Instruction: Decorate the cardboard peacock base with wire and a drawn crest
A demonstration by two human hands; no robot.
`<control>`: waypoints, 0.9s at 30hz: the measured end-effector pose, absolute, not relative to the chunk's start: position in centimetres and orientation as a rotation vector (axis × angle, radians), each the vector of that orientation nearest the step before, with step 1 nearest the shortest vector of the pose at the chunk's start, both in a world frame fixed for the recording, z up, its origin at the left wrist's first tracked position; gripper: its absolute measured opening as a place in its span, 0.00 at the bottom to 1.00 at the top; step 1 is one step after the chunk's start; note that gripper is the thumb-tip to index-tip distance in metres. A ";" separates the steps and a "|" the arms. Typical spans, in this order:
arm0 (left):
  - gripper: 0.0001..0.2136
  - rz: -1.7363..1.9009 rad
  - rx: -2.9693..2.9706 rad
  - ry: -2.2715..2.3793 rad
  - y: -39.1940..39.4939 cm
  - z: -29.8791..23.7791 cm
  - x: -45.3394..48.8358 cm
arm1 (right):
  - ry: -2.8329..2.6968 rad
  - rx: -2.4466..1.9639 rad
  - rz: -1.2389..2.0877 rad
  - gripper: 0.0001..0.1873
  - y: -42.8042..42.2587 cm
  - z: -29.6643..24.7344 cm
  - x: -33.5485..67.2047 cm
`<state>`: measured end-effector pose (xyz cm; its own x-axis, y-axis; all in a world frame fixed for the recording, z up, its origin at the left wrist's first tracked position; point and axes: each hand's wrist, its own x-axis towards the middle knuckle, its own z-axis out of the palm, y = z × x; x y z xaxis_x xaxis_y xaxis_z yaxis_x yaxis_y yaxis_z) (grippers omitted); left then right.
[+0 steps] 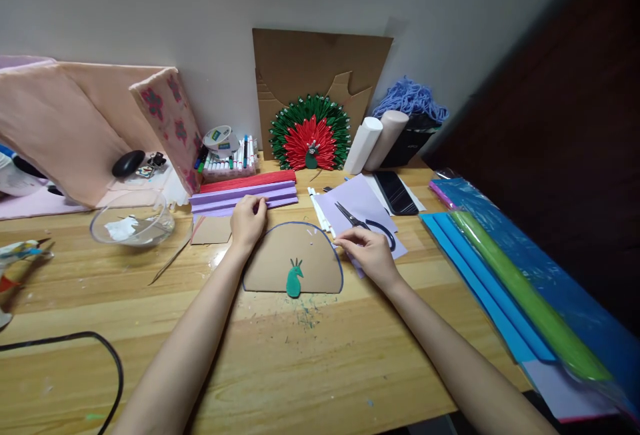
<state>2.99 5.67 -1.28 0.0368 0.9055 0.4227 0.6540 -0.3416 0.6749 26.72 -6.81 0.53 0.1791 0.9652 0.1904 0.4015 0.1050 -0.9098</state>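
My left hand (250,222) is closed at the front edge of a pleated purple paper (215,203); whatever its curled fingers hold is hidden. My right hand (369,255) pinches its thumb and fingertips together by the right rim of a half-round cardboard piece (270,262); I cannot make out anything between them. A blue line runs along the cardboard's curve, and small pale scraps lie near its upper right. At its bottom middle lies a green peacock-body cutout (294,282). Scissors (357,218) with dark handles rest on purple paper (345,198) just beyond my right hand.
Behind stand a red-and-green peacock craft (311,138), a cardboard sheet (320,55) and a marker box (230,165). A clear bowl (163,212) is at left, a phone (396,193) at back right. Rolled sheets (525,288) line the right edge; a black cable (113,355) curves at front left.
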 end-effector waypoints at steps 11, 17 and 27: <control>0.11 1.285 1.951 1.551 5.8 -2.0 2.9 | -1.311 -1.489 0.827 0.11 -7.2 0.4 26.6; 0.11 1.277 1.956 1.546 5.7 -2.0 2.9 | -1.295 -1.402 0.963 0.12 -6.8 -0.7 26.6; 0.11 1.264 1.965 1.546 5.8 -2.0 2.8 | -1.289 -1.351 0.831 0.04 -6.9 0.3 26.4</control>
<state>2.84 5.78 -2.04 0.0130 0.9024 0.4306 0.6016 -0.3511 0.7175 26.42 -6.95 0.30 0.1799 0.9688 0.1703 0.2447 0.1236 -0.9617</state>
